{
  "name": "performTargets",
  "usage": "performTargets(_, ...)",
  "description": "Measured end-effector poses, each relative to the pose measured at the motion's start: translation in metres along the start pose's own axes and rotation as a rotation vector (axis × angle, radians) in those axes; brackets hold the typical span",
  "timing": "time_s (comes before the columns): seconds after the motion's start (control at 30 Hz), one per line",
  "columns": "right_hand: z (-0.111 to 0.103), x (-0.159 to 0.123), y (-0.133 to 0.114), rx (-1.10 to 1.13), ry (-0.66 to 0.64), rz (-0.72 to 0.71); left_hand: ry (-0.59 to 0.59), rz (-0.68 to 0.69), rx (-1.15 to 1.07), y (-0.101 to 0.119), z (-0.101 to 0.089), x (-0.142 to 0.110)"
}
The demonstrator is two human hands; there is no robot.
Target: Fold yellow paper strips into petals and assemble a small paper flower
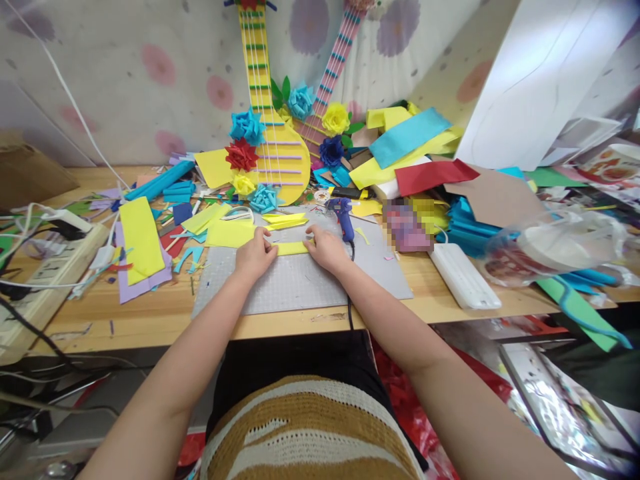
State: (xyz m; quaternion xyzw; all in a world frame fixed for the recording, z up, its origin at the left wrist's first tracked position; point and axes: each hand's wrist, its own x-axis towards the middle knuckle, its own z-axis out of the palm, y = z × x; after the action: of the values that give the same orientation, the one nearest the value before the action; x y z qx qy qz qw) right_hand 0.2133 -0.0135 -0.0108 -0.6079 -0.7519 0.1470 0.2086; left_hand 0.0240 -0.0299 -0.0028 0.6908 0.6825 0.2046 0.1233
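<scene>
A narrow strip of yellow crepe paper [291,249] lies across the grey cutting mat [310,287], stretched between my two hands. My left hand [255,255] pinches its left end, fingers closed. At the other end my right hand [326,249] has its thumb and fingers closed on the strip. Just right of that hand rests a blue glue gun [342,217], its cord running down over the table edge. Behind the strip are more folded yellow pieces [285,220], and a yellow sheet [227,233] lies beside my left hand.
A yellow paper lute-like instrument [290,160] with paper flowers and a pink one [337,60] lean against the curtain. Power strip [45,280] and cables are at left. Coloured paper piles [410,140], a white box-shaped device [465,277] and a plastic-wrapped cup [530,250] stand right.
</scene>
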Motion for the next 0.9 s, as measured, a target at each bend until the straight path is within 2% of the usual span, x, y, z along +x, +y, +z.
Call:
performTargets(0.2, 0.004, 0.0, -0.001, -0.061, 0.014, -0.007, -0.018, 0.024, 0.064, 0.001, 0.0, 0.001)
performTargets(0.43, 0.006, -0.001, -0.002, -0.15, -0.015, -0.049, -0.02, 0.161, 0.137, 0.0, 0.002, 0.0)
performTargets(0.57, 0.002, -0.004, -0.006, -0.25, -0.02, -0.046, 0.037, 0.238, 0.183, 0.001, 0.004, -0.002)
performTargets(0.73, -0.001, -0.011, -0.017, -0.333, 0.024, -0.018, 0.131, 0.232, 0.209, 0.006, 0.008, -0.001)
performTargets(0.9, 0.003, -0.016, -0.024, -0.365, 0.053, 0.002, 0.166, 0.22, 0.227, 0.008, 0.013, -0.001)
